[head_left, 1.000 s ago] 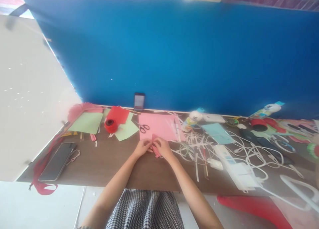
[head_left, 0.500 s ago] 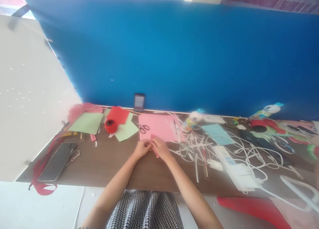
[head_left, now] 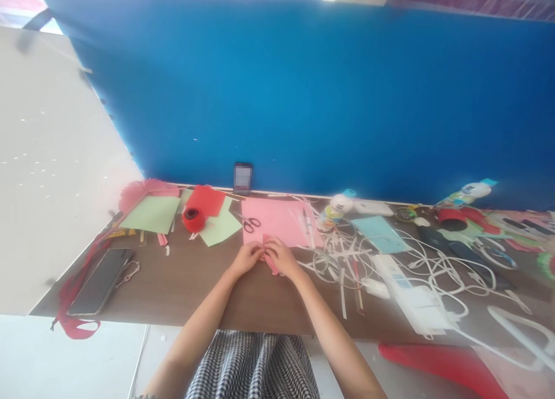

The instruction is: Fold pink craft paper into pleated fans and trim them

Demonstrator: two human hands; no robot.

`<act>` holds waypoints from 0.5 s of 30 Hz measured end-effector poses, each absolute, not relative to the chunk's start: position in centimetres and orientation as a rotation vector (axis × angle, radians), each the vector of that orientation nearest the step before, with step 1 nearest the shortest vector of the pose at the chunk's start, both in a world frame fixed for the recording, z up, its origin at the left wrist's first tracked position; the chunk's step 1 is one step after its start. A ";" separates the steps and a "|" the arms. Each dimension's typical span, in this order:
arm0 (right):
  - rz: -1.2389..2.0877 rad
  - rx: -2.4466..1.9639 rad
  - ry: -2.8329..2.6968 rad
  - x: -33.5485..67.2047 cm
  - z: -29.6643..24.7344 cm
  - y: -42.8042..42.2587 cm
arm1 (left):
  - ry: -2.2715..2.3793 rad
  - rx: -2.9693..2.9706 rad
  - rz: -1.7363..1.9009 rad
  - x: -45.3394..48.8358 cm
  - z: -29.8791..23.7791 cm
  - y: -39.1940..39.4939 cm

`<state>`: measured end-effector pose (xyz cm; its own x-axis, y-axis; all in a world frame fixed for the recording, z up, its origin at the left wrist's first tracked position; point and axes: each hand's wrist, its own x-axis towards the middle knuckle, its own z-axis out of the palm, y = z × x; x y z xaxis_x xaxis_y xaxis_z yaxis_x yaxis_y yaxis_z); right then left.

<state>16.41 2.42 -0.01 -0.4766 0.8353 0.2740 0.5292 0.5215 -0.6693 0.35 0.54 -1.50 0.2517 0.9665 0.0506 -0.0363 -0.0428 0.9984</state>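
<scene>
A small strip of pink pleated paper (head_left: 267,241) lies on the brown table (head_left: 182,283), just in front of a flat pink sheet (head_left: 277,220). My left hand (head_left: 247,256) pinches its left side and my right hand (head_left: 280,255) pinches its right side, fingers closed and meeting at the middle. Most of the strip is hidden under my fingers. Black-handled scissors (head_left: 250,222) lie on the pink sheet just beyond my hands.
A red tape roll (head_left: 193,218), green sheets (head_left: 151,213) and a red sheet lie left. A dark phone (head_left: 100,281) rests near the left edge, another stands against the blue partition (head_left: 243,177). Paper strips, white cables (head_left: 437,272), a power strip and bottles crowd the right.
My hands have stayed on the pleated strip, shifting only slightly along it. Nothing else on the table moved.
</scene>
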 end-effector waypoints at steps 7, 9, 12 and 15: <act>0.772 -1.111 -2.153 16.3 0.4 2.2 | 0.960 1.335 1.063 0.2 -1.6 0.6; 0.811 -1.100 -2.145 16.1 0.5 2.3 | 0.960 1.341 1.072 0.2 -1.7 0.6; 0.849 -1.096 -2.133 16.0 0.5 2.5 | 0.965 1.360 1.075 0.2 -2.0 0.7; 0.856 -1.102 -2.124 15.9 0.4 2.7 | 0.972 1.401 1.075 0.1 -2.1 0.7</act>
